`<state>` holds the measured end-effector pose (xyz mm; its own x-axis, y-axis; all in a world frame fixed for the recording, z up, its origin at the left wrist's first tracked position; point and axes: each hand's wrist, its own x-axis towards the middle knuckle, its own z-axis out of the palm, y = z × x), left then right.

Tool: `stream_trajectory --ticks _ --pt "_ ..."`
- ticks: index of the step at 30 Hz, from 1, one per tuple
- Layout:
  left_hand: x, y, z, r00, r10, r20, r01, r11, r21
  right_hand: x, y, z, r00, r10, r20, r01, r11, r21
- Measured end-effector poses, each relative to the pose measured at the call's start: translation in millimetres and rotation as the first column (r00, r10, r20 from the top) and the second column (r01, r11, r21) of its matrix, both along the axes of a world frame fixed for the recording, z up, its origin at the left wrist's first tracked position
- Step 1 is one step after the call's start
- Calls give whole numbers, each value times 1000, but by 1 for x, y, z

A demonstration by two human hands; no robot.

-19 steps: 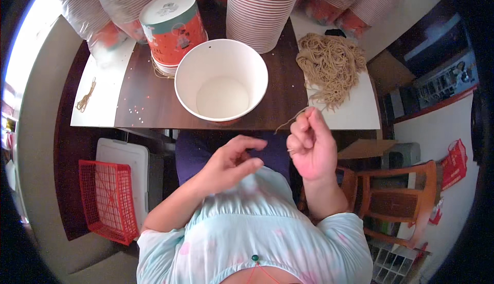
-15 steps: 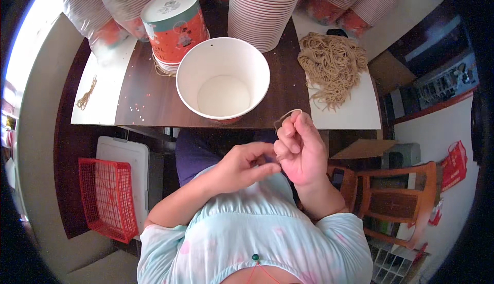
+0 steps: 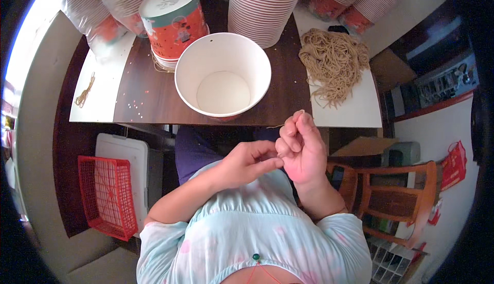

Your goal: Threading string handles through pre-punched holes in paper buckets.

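Both hands have drawn together below the counter (image 3: 149, 98) edge: the left hand (image 3: 249, 163) pinches at the right hand (image 3: 301, 147), which is clenched on a thin tan cord, barely visible at its knuckles. Light and limp, it likely wants a fingertip pinch near its end. At 12 o'clock stands an empty white paper bucket (image 3: 223, 75); at 1 o'clock, a heap of tan cords (image 3: 334, 62).

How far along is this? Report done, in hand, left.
Done: one printed red bucket stands upside down on the table, possibly finished. In hand: left hand and right hand pinch what looks like a thin strand in a closed grip, short of the white bucket, whose rim hole is bare. Left: likely that bucket, the tall cup stack and the pile of tan cords.
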<state>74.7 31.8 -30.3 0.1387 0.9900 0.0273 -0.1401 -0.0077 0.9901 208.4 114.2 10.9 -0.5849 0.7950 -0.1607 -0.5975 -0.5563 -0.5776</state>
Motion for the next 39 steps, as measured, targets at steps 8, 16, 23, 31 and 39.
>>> stream_trajectory --ticks 8,16,23,31,39 --pt "-19 -22 -15 986 -2 169 41 972 -229 21 25 -11 990 -142 -7 142 989 41" --pt "2 0 -6 995 -29 97 37 997 -73 1 2 -11 999 -35 11 35 999 -14" --pt "-22 -21 -21 969 -22 244 97 950 -298 15 19 -16 988 -154 28 153 988 26" --pt "-5 0 -7 998 -61 18 62 995 -81 -7 -3 -10 995 -64 81 63 998 16" --pt "-31 -25 -15 990 -52 133 87 957 -275 12 20 -19 972 -222 82 216 974 74"
